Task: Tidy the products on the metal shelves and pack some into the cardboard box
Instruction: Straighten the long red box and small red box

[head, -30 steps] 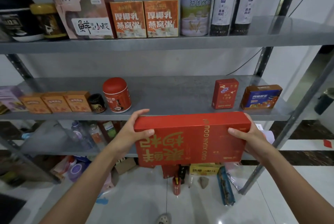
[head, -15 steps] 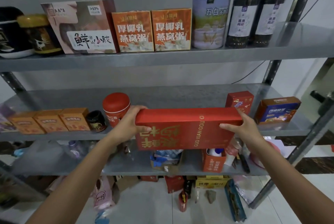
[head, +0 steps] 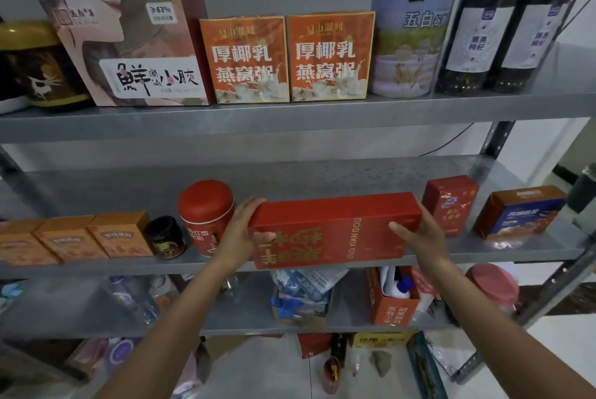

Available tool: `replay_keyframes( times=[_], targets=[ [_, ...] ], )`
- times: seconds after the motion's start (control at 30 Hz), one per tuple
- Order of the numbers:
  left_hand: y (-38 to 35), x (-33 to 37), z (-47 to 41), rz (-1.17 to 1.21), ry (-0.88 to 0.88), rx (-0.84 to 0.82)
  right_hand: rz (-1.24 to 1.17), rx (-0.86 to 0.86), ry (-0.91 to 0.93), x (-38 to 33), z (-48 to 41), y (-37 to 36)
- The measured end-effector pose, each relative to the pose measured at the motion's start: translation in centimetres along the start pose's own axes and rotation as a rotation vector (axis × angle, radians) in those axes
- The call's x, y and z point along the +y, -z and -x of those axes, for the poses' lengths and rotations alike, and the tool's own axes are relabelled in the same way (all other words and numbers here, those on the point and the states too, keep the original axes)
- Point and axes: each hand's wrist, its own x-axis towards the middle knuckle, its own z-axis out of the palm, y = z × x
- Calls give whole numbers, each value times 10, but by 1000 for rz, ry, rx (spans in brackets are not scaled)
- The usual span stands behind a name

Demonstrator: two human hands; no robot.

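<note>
Red box: the long red box is in the middle of the frame, at the front edge of the middle shelf. Its writing looks upside down.
On the shelf or not: I cannot tell if its bottom sits on the shelf or hangs just in front of it.
Left hand: the left hand grips the left end, thumb on the front face, fingers over the top edge.
Right hand: the right hand grips the right end, thumb on the front, fingers round the back.
Neighbours: the red tin is just beside the left hand. The small red box is just beside the right hand.
How it feels: it looks like stiff card that keeps its shape. The shiny print may be a bit slippery. I cannot tell how heavy it is.
Where to hold: the two short ends look best, one hand on each, so the long box does not tip.
Watch out: the gap is snug, so a bump could knock the tin over.
</note>
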Motion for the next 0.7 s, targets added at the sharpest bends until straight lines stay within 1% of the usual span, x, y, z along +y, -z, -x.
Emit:
replay_keyframes(
  times=[0.07,0.13,0.2,0.27,0.33,0.4,0.47,0.53,0.7],
  targets=[
    [-6,-3,2,57,30,62,-5,-20,-5,5,-4,-1],
    [-20,-2,10,145,97,181,25,-32,-5,14,-6,-2],
    [-40,-6,23,212,134,304,69,1,-4,25,-6,-6],
    [-65,-14,36,224,177,405,85,36,-35,38,-3,-10],
    [-87,-17,44,228,231,459,106,81,-81,50,2,-17],
    [-100,-17,44,255,258,476,120,126,-110,61,8,-22],
    [-101,-16,38,269,286,477,113,130,-124,68,9,-24],
    [-96,-14,31,291,299,452,94,90,-142,71,5,-24],
    [-89,-23,14,341,274,336,110,-2,-76,66,-14,-22]
  ],
)
